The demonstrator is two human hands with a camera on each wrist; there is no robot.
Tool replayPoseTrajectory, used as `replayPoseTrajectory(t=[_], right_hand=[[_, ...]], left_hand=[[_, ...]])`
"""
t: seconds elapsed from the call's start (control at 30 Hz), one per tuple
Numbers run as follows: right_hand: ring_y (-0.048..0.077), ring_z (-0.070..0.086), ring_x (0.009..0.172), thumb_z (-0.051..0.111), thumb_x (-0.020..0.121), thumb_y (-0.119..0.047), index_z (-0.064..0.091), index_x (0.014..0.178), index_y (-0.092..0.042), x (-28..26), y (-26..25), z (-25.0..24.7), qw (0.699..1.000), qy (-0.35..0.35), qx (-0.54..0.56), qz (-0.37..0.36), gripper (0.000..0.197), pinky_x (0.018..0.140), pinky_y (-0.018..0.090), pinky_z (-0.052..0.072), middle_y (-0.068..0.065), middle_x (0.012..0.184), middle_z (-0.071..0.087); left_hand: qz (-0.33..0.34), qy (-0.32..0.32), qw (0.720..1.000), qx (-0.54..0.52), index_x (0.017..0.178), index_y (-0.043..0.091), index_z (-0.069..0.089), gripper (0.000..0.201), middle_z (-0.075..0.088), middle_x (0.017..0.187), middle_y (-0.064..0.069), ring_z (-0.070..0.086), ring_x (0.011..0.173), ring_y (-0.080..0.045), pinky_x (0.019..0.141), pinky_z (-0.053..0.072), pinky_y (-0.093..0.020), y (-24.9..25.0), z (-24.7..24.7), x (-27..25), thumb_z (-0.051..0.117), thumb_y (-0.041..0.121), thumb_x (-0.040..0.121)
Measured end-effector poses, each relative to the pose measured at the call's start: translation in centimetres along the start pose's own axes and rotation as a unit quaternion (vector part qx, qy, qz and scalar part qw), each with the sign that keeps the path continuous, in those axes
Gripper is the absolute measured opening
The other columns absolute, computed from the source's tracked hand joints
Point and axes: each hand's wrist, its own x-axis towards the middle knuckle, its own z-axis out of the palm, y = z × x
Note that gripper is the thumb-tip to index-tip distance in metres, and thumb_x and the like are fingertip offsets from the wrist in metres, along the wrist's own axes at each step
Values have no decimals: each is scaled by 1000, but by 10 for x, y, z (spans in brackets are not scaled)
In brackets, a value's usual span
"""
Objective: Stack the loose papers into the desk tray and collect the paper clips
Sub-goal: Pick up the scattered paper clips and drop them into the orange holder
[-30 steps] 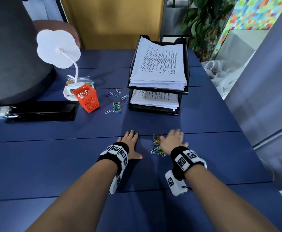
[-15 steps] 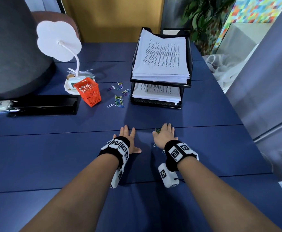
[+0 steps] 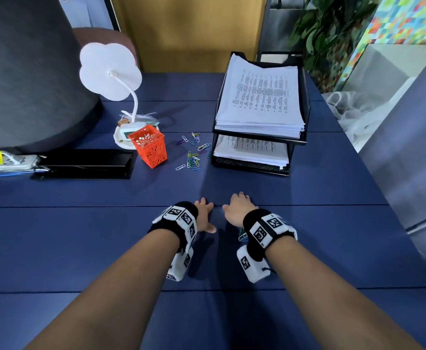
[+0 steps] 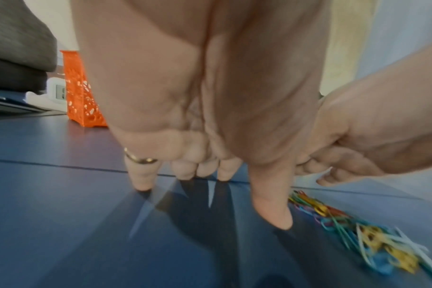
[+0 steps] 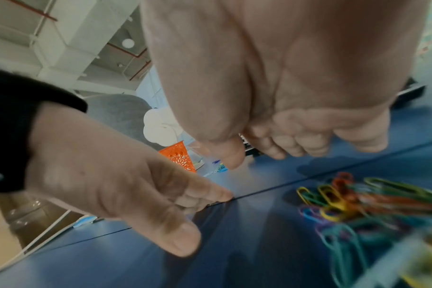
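Both hands are set low on the blue tabletop (image 3: 80, 238), close together. The left hand (image 3: 203, 215) is held with fingers (image 4: 141, 179) straight and slightly spread, tips touching the surface, nothing grasped. The right hand (image 3: 237, 210) hovers over a gathered heap of coloured paper clips (image 5: 358, 210); its fingers are loosely bent and nothing is seen pinched in them.

The papers (image 3: 261, 97) are already seen stacked in the black two-tier desk tray (image 3: 305, 102), so the step in hand is judged to be the collecting of clips. The near heap lies just beside the left thumb, under the right palm. A second scatter of paper clips (image 3: 193, 154) is left between the orange mesh pot (image 3: 149, 146) and the tray, well apart from the hands.

To be done well, the heap should be swept against the left hand used as a wall, then scooped, so that thin clips are not chased one by one. The seam in the tabletop near the fingertips may catch clips being slid across it.

Open room is wide toward the person and to the left. Ahead, the tray front and the pot flank the second scatter closely, so an approach from the near side is favoured. The pot looks light and is likely to tip if knocked.
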Motion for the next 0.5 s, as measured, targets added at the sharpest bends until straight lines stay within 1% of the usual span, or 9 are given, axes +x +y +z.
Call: replayPoseTrajectory(t=[0.07, 0.1, 0.17, 0.2, 0.27, 0.33, 0.4, 0.5], right_hand=[[32, 16, 141, 35, 99, -31, 32, 140, -3, 5, -9, -9, 1000, -4, -21, -10, 51, 112, 52, 24, 14, 152, 20], [33, 19, 140, 35, 99, -29, 34, 139, -3, 8, -12, -14, 999, -8, -37, -14, 48, 113, 51, 24, 16, 150, 23], [36, 21, 138, 31, 101, -24, 35, 138, 0, 12, -22, -24, 997, -14, -77, -25, 44, 114, 43, 22, 19, 147, 28], [36, 21, 138, 29, 102, -22, 35, 139, 1, 13, -26, -28, 995, -10, -92, -32, 44, 113, 40, 20, 19, 147, 28], [35, 20, 139, 30, 102, -21, 31, 141, 3, 22, -33, -31, 992, -12, -111, -49, 45, 113, 38, 18, 20, 150, 25], [36, 18, 140, 33, 101, -22, 28, 141, 3, 37, -40, -28, 992, -17, -108, -68, 48, 115, 40, 19, 20, 152, 21], [35, 14, 142, 36, 98, -22, 25, 143, 1, 51, -48, -25, 992, -13, -103, -75, 51, 116, 45, 20, 18, 155, 14], [29, 2, 147, 38, 97, -19, 12, 148, -2, 65, -52, -22, 993, -11, -97, -60, 60, 118, 48, 14, 11, 159, 1]], left_hand=[[18, 0, 1000, -26, 152, 11, 13, 81, 11, 159, -12, 24, 143, -27, 113, 24, -35, -9, -12, -1, 57, 40, 91], [22, -1, 999, -39, 151, 11, 16, 77, 17, 158, -11, 28, 141, -26, 112, 26, -32, -13, -18, 0, 56, 39, 92], [24, -1, 997, -71, 150, 10, 22, 72, 30, 153, -10, 35, 138, -24, 111, 29, -30, -23, -30, 5, 55, 38, 93], [23, 0, 996, -90, 148, 9, 25, 68, 34, 151, -10, 37, 136, -23, 111, 29, -29, -28, -35, 8, 55, 35, 93], [12, 20, 992, -120, 146, 7, 29, 62, 39, 148, -11, 40, 135, -23, 110, 30, -28, -39, -46, 17, 54, 31, 94], [-7, 60, 990, -130, 146, 8, 30, 62, 39, 149, -11, 39, 135, -23, 110, 30, -28, -52, -58, 26, 54, 30, 95], [-27, 103, 987, -121, 148, 10, 27, 63, 32, 153, -10, 33, 139, -24, 111, 26, -27, -64, -70, 35, 53, 31, 95], [-46, 139, 983, -112, 150, 9, 21, 65, 18, 157, -15, 19, 144, -27, 114, 19, -30, -73, -90, 51, 51, 30, 96]])
